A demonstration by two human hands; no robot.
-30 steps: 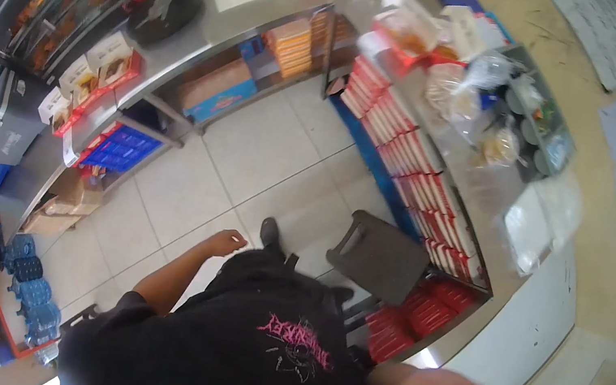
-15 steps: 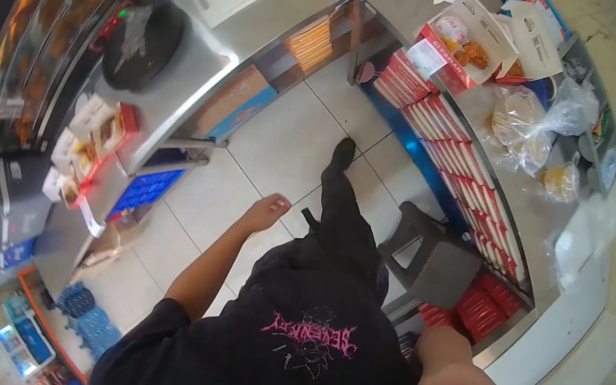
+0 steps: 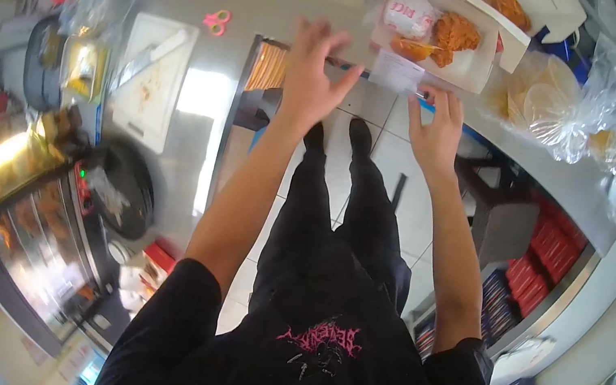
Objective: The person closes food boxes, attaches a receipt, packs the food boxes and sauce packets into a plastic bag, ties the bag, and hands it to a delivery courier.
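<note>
Near the counter's edge, my left hand (image 3: 313,78) is raised with its fingers spread and holds nothing; it is left of an open food box (image 3: 471,73). In that box lie a wrapped rice pack (image 3: 410,15) and fried chicken (image 3: 456,37). A white paper slip (image 3: 397,72) hangs at the box's front. My right hand (image 3: 437,137) is just below the box, beside the slip, fingers bent and apart, with nothing seen between them.
A white cutting board (image 3: 150,82) with a knife (image 3: 152,58) lies on the left, near pink scissors (image 3: 217,22). Clear plastic bags (image 3: 578,108) sit at the right. Below the counter are a dark stool (image 3: 501,227) and stacked red boxes (image 3: 543,263).
The view has turned and come closer to the counter. Both hands have moved up to the food box, my left from above the floor and my right from low at the right.
</note>
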